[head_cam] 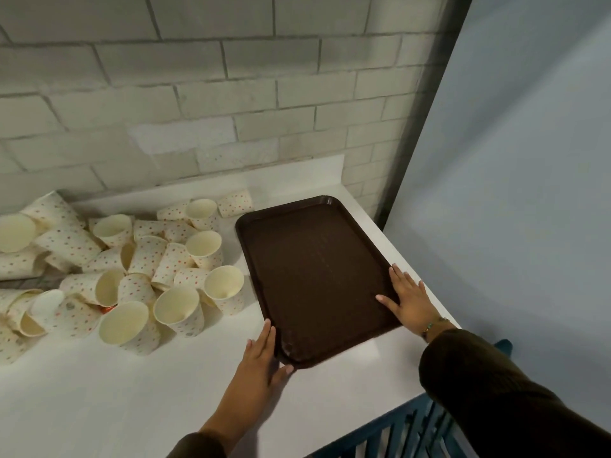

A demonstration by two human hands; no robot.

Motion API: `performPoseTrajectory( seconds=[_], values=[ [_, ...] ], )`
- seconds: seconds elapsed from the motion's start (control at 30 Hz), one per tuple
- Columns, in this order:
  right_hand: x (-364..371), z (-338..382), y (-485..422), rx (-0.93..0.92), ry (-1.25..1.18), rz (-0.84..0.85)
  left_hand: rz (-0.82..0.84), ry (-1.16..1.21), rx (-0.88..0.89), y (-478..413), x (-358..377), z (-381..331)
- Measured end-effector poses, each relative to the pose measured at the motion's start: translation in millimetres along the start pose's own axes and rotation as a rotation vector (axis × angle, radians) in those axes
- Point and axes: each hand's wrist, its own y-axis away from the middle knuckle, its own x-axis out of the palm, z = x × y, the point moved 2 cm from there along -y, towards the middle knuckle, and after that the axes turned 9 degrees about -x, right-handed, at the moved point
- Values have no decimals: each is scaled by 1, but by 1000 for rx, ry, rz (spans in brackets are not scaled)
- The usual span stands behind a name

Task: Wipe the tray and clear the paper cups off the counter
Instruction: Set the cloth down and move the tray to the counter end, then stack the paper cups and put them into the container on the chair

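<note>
Left hand (pixel 261 355), fingers straight, touches the brown tray (pixel 317 279) at its near-left corner, thumb apparently beneath it; right hand (pixel 410 299) lies flat on its right rim. Its long axis points wallward on the table (pixel 99 398), spotted paper cups (pixel 148 266) heaped leftward.

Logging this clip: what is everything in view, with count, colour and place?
tray: one, dark brown, nothing on it, flat on the right side of the counter
paper cups: a jumbled heap, too many to count exactly, cream with coloured dots, left of the tray, most tipped over
counter: one, white, against the wall
brick wall: pale grey, behind the counter
plain wall: blue-grey, at the right
slatted frame: one, dark blue, below the counter's near edge
bracelet: one, on the right wrist
left hand: fingers straight, touching the tray's near-left corner
right hand: flat on the tray's right rim
</note>
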Motion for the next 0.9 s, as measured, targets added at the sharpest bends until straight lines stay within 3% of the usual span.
performPoseTrajectory(
  seconds=[0.6, 0.73, 0.9],
  values=[
    [-1, 2, 5, 25, -60, -4, 126, 52, -92, 1, -11, -2],
    [-8, 20, 2, 75, 47, -121, -2, 167, -60, 16, -37, -5],
    [-2, 100, 4, -100, -118, -221, -290, 259, -164, 52, -79, 23]
  ],
)
